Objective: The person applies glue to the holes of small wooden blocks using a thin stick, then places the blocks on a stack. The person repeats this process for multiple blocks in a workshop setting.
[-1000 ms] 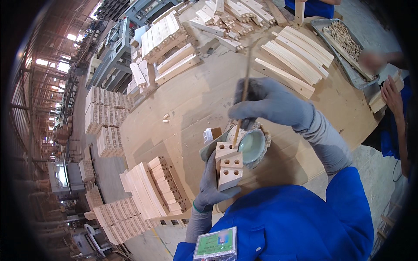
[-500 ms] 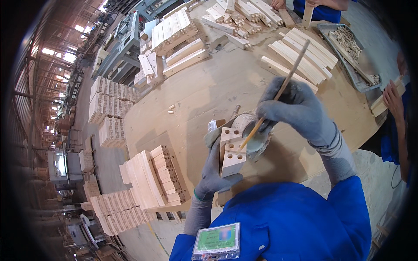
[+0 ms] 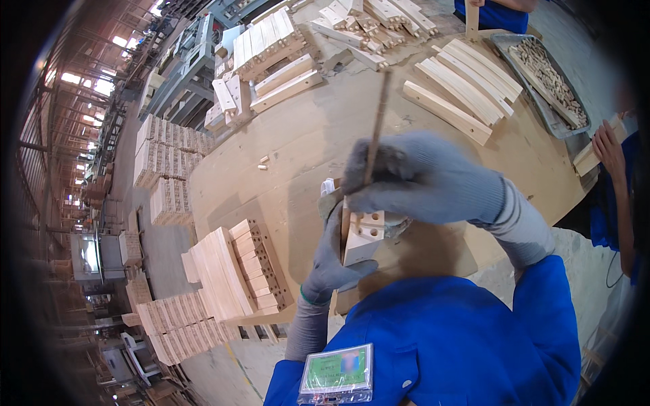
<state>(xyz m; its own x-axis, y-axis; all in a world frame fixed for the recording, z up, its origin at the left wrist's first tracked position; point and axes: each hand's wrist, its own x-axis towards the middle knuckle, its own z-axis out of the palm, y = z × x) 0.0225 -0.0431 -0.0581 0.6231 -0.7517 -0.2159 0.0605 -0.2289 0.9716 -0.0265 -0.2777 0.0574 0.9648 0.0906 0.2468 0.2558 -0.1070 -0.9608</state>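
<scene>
My left hand [image 3: 326,264], in a grey glove, is wrapped around light wooden pieces [image 3: 363,249] whose drilled ends face up. My right hand [image 3: 430,181], gloved too and slightly blurred, grips a thin stick [image 3: 380,111] that stands nearly upright. This hand is over the far part of the drilled ends and covers some of the holes. The stick's lower tip is hidden behind the fingers. Just right of the wood, a container [image 3: 401,227] shows only a sliver of its rim beneath my right hand. A small white object [image 3: 328,186] lies beyond my left fingertips.
Two loose dowels [image 3: 263,162] lie on the table [image 3: 298,142]. Drilled wooden pieces [image 3: 227,274] are stacked at left, with curved slats [image 3: 467,84] at far right. A tray of dowels [image 3: 548,78] sits beyond them. A co-worker's hand [image 3: 611,150] holds wood at the right edge.
My right hand has moved left from beside the container to over the drilled ends, and the stick has swung from slanted to nearly upright. My left hand keeps its hold on the wood.
</scene>
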